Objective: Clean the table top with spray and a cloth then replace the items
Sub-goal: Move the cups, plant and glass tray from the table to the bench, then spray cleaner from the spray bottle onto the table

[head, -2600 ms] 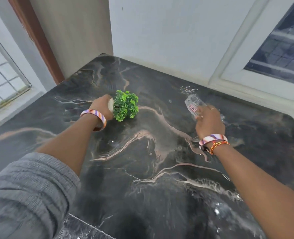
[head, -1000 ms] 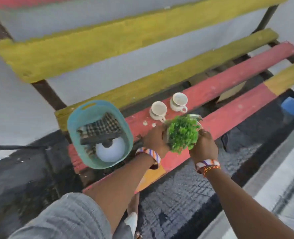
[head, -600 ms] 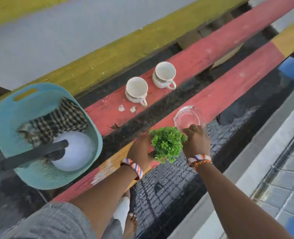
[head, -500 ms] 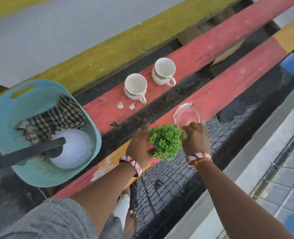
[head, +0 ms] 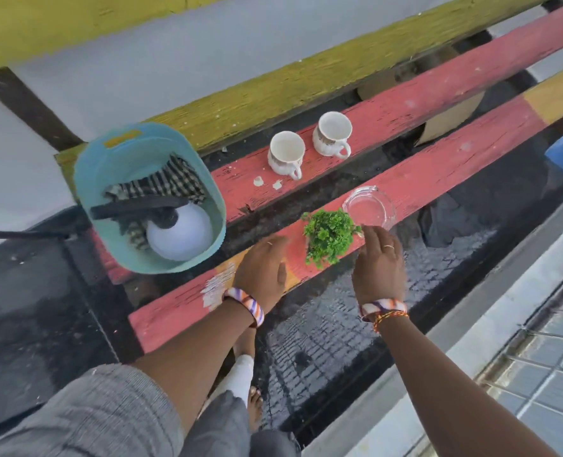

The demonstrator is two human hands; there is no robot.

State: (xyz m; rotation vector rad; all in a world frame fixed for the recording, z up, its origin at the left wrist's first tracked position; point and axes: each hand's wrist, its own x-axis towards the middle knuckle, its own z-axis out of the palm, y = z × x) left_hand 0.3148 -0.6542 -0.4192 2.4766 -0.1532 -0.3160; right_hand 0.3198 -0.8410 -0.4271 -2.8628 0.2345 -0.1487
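Both hands have just let go. The left hand (head: 263, 268) and right hand (head: 377, 265) have loose, empty grips, fingers apart. Between them the plant (head: 329, 237) now sits alone on the red bench (head: 438, 174), no longer held. The glass dish (head: 369, 207) rests just past the right grip. So the table things are set aside. Beyond the left grip, the basket (head: 108, 166) holds the cloth (head: 161, 184) and spray (head: 177, 234), likely needed next. Farther off stand two cups (head: 286, 156).
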